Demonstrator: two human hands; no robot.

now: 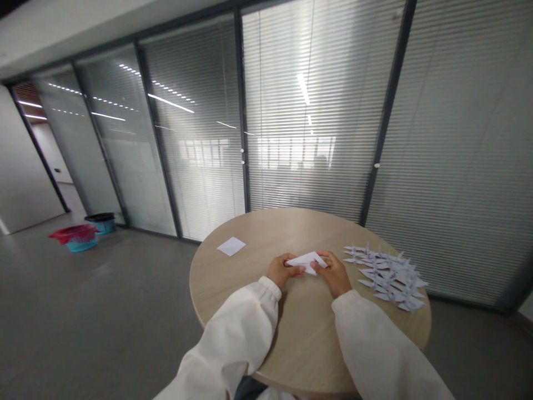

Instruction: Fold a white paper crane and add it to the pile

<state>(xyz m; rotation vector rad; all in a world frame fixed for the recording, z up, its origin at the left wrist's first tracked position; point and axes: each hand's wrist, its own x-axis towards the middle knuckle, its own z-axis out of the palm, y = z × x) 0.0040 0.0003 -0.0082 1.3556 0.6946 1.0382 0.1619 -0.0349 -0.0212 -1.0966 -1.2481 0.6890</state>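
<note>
Between my two hands is a partly folded sheet of white paper (307, 260), held just above the table or touching it; I cannot tell which. My left hand (284, 270) pinches its left end, thumb along the near edge. At the right end, my right hand (333, 271) grips the paper with the thumb pressed on its face and fingers behind. A flat square of white paper (231, 246) lies on the table to the left. Several folded paper cranes (391, 275) are clustered at the right side.
The round wooden table (258, 233) stands close to a glass partition with blinds (308, 111). On the grey floor at the left are a blue bin with a red liner (81, 239) and another with a black liner (104, 222).
</note>
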